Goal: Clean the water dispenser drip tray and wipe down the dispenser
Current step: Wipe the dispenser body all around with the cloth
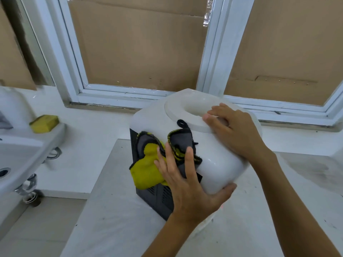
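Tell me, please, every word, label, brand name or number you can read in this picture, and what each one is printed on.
None: no readable text shows in this view.
The white water dispenser shows no label or brand on the faces in view.
The yellow and grey cloth under the left hand carries no lettering.
The yellow sponge on the sink is blurred and shows no print.

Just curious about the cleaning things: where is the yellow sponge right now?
The yellow sponge sits at the left of the head view, on the sink's back rim, apart from the dispenser.
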